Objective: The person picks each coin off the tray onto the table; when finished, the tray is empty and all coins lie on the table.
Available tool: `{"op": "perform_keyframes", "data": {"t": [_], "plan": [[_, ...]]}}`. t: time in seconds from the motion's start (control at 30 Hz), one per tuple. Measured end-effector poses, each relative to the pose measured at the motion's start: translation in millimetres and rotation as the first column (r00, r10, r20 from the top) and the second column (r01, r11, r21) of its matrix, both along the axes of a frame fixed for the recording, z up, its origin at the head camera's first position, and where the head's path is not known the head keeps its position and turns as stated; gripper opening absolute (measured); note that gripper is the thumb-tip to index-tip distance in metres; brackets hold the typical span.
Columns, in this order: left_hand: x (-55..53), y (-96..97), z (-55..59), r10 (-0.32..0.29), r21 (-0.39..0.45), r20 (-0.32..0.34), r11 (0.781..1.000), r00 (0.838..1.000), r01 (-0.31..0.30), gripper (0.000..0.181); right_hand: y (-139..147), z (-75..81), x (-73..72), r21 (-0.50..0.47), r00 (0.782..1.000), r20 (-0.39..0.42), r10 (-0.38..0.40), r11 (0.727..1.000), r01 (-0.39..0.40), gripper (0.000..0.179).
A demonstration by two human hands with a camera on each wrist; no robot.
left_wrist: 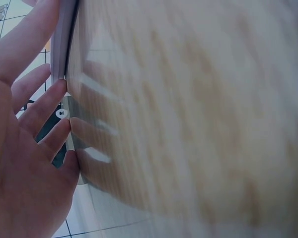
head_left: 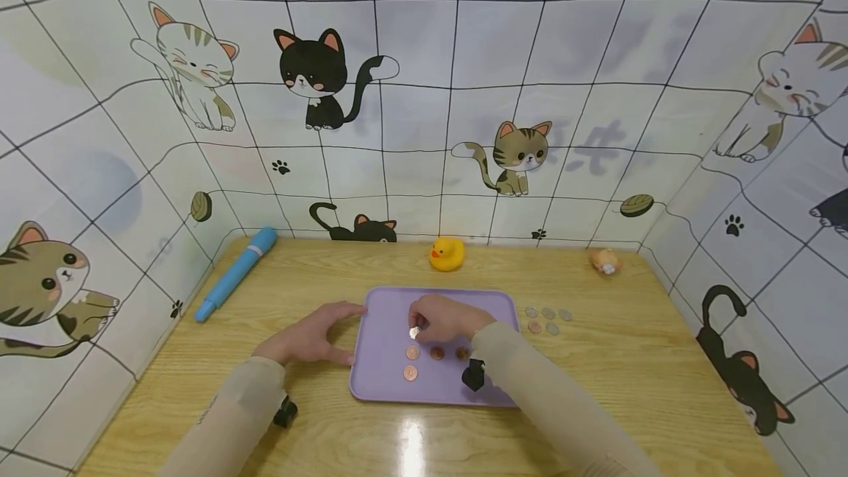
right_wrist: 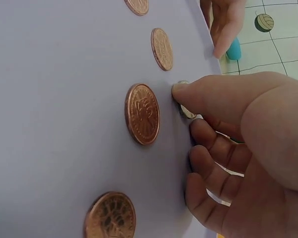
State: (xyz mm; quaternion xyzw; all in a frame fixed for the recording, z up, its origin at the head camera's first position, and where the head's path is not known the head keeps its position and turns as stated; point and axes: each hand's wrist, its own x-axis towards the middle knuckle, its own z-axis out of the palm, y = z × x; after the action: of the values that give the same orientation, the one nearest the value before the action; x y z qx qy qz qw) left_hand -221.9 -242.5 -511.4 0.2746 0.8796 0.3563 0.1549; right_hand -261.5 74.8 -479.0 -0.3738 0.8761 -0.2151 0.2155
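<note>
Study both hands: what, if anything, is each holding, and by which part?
The right hand pinches a silver coin near its rim; the exact contact is partly hidden. The left hand holds nothing, just touching the left edge of the purple tray.

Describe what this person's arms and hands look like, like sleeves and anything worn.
The left sleeve and right sleeve are long and plain beige, with a faint, unreadable marking on the left one. A small black device shows at the left wrist and another at the right. The left hand and right hand wear no gloves.
</note>
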Motion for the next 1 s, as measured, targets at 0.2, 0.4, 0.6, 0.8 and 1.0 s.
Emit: {"op": "perform_keyframes", "data": {"t": [0.2,0.4,0.6,0.8,1.0], "plan": [[1.7,0.5,0.0,0.014,-0.004,0.019,1.0,1.0,-0.014,0.092,0.7,-0.3,3.8,-0.013,1.0,0.012,-0.02,1.0,0.02,0.009],[3.1,-0.4,0.4,0.017,-0.009,0.018,1.0,1.0,-0.017,0.091,1.9,-3.6,5.1,-0.05,0.999,0.025,-0.043,0.998,0.044,0.008],[2.3,-0.2,-0.5,0.014,-0.008,0.02,1.0,1.0,-0.014,0.091,5.2,-9.0,4.0,-0.08,0.998,0.013,-0.063,0.995,0.064,0.009],[1.1,0.1,-2.0,0.009,-0.001,0.011,1.0,1.0,-0.009,0.092,7.0,-7.2,3.1,-0.14,0.997,0.039,-0.067,0.988,0.072,0.008],[-0.7,0.4,-2.5,0.013,0.0,0.02,1.0,1.0,-0.013,0.092,9.1,-8.8,-0.5,-0.179,0.996,0.064,-0.06,0.981,0.071,0.01]]}}
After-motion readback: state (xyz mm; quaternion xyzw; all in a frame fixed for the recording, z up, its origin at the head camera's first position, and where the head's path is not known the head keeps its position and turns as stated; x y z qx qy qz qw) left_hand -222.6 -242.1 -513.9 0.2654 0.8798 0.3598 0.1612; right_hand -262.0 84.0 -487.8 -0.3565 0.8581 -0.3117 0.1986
